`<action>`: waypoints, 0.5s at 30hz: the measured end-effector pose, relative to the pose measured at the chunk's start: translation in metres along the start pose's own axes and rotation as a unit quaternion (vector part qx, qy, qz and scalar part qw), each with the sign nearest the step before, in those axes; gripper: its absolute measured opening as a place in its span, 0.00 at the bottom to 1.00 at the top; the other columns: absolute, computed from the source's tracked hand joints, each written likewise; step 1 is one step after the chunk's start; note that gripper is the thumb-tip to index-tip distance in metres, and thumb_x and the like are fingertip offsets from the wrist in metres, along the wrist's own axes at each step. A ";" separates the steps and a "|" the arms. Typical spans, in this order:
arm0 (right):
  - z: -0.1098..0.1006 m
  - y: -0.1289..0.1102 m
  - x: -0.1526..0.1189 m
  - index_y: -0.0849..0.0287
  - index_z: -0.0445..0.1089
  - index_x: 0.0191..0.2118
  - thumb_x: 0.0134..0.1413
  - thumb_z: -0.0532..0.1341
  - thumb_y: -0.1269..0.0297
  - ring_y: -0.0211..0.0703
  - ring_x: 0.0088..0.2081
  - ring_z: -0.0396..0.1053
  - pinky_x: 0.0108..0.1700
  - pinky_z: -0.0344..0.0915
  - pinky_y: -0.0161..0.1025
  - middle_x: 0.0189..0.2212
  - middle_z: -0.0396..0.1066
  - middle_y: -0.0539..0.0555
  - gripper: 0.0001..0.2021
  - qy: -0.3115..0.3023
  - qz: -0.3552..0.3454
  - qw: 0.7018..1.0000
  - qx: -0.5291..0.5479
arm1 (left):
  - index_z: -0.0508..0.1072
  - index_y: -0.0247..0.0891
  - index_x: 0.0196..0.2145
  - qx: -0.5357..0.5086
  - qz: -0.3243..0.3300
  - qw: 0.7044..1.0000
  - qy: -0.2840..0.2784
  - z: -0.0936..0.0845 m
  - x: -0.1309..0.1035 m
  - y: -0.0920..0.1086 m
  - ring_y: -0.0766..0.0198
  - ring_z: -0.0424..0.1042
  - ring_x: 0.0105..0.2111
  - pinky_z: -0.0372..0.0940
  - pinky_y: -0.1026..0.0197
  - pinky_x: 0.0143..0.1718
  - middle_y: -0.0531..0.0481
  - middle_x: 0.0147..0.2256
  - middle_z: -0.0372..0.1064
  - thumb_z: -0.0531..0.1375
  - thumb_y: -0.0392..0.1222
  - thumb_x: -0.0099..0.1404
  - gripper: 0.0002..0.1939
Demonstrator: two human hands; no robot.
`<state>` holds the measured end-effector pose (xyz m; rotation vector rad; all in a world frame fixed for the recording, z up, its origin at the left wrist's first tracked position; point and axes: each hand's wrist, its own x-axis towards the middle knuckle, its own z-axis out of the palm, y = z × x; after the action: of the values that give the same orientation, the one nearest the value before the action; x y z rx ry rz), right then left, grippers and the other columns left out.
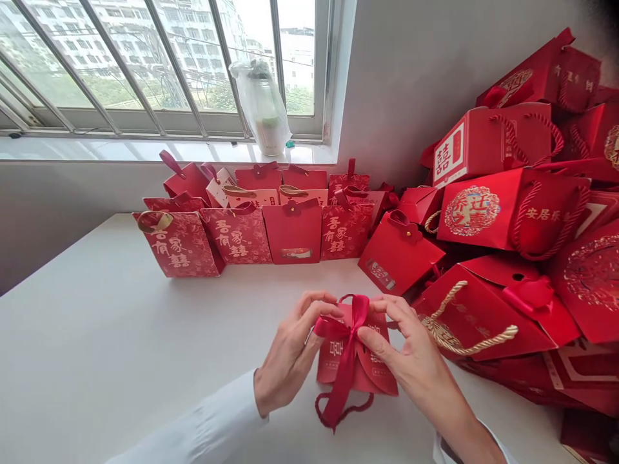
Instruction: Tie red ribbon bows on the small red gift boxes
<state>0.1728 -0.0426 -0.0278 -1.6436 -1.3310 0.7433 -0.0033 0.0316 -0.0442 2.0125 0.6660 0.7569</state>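
A small red gift bag [374,374] lies on the white table [120,335] in front of me, with a red satin ribbon [349,351] tied across its top. My left hand [290,351] pinches the ribbon's left loop. My right hand [411,351] pinches the right side of the ribbon at the bag's upper edge. The ribbon's tail hangs down toward me, over a red cord handle [360,407].
A row of upright red gift bags [239,235] stands toward the back of the table under the window. A big heap of red gift bags [522,212] fills the right side. A plastic-wrapped jar [265,109] sits on the sill.
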 end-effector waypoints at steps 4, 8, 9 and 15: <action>0.006 -0.002 0.000 0.50 0.70 0.40 0.53 0.60 0.58 0.48 0.52 0.58 0.54 0.55 0.43 0.48 0.63 0.51 0.08 -0.002 0.005 1.000 0.007 | 0.68 0.41 0.44 -0.003 -0.008 1.000 0.008 0.002 0.002 0.000 0.63 0.63 0.46 0.58 0.61 0.48 0.47 0.47 0.58 0.41 0.44 0.72 0.17; 0.010 -0.001 -0.003 0.51 0.71 0.39 0.52 0.60 0.62 0.49 0.53 0.58 0.55 0.55 0.44 0.49 0.63 0.52 0.08 -0.007 0.008 1.000 0.015 | 0.69 0.40 0.42 -0.010 -0.009 1.000 0.019 0.004 0.003 -0.001 0.63 0.63 0.45 0.58 0.61 0.48 0.46 0.46 0.58 0.41 0.44 0.72 0.18; 0.012 0.000 -0.003 0.52 0.71 0.39 0.52 0.60 0.63 0.49 0.53 0.58 0.55 0.56 0.44 0.49 0.63 0.53 0.07 -0.004 0.007 1.000 0.016 | 0.69 0.40 0.41 -0.013 -0.011 1.000 0.021 0.004 0.004 -0.001 0.63 0.63 0.45 0.58 0.61 0.48 0.47 0.46 0.58 0.41 0.44 0.72 0.18; 0.015 0.004 -0.003 0.53 0.70 0.36 0.50 0.59 0.63 0.49 0.51 0.60 0.55 0.56 0.44 0.49 0.62 0.53 0.06 0.008 0.010 1.000 0.013 | 0.69 0.40 0.39 -0.019 -0.026 0.999 0.033 0.006 0.005 0.001 0.61 0.63 0.45 0.59 0.61 0.47 0.46 0.44 0.60 0.41 0.44 0.71 0.18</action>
<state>0.1609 -0.0414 -0.0379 -1.6406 -1.2906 0.7547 0.0042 0.0314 -0.0451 1.9344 0.7351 0.8023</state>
